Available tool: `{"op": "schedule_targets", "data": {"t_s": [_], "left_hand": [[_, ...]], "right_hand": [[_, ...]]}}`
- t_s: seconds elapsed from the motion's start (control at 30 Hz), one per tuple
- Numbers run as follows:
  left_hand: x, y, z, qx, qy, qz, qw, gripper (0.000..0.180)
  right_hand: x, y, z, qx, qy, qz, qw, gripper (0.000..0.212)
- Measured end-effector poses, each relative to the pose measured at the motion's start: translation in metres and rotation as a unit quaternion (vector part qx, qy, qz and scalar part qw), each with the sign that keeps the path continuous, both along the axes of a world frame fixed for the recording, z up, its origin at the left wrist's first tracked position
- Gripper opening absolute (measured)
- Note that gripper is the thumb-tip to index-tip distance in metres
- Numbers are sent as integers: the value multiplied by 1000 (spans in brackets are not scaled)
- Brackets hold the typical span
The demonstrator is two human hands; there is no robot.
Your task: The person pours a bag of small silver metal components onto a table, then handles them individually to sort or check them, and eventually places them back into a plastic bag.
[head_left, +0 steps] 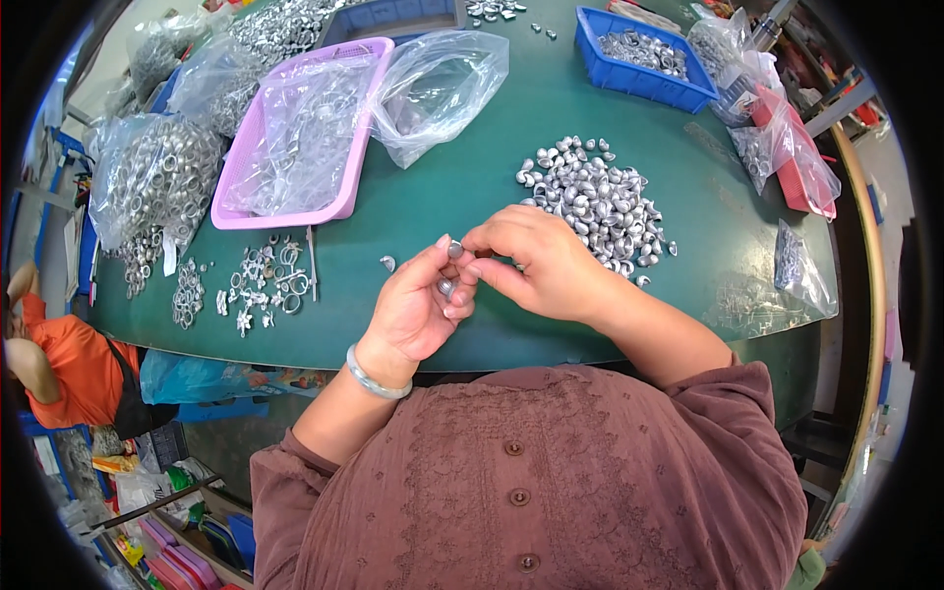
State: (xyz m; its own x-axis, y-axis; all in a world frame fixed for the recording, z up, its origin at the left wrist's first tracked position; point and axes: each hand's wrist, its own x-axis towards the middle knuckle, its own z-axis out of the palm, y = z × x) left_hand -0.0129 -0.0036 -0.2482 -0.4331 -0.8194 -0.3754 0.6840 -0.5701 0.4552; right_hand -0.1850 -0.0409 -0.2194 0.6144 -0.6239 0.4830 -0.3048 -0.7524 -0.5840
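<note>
My left hand (408, 310), with a pale bangle (377, 378) on its wrist, is closed on small metal pieces. One rounded silver-grey metal piece (454, 250) is pinched at the thumb tip, and a second metal piece (445, 287) sits among the curled fingers. Thumb and fingertips of my right hand (541, 261) meet the upper piece from the other side; its fingers partly hide their grip. Just beyond the right hand lies a heap of curved grey metal pieces (600, 202). A single loose piece (387, 264) rests on the green tabletop (442, 197) by my left fingers.
Left on the table stand a pink basket (347, 202) with clear bags, a bag of metal rings (157, 187) and scattered castings (261, 280). Blue bin (649, 93) and red tray (801, 187) are at right. A person in orange (74, 369) is at far left.
</note>
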Motion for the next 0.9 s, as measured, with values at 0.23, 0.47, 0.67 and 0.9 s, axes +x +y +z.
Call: {"op": "schedule_targets", "data": {"t_s": [0.23,0.47,0.67,0.9], "left_hand": [[-2,0,0,41,-1,14,999,22],[-9,2,3,51,-53,40,996,26],[-8,3,2,51,-51,24,997,25],[-10,1,3,63,-63,30,996,25]], "right_hand": [[2,0,0,85,-36,-18,996,12],[2,1,-2,257,-96,9,962,9],[2,0,-8,496,-191,34,846,13],[-1,-2,-13,537,-203,39,818,15]]}}
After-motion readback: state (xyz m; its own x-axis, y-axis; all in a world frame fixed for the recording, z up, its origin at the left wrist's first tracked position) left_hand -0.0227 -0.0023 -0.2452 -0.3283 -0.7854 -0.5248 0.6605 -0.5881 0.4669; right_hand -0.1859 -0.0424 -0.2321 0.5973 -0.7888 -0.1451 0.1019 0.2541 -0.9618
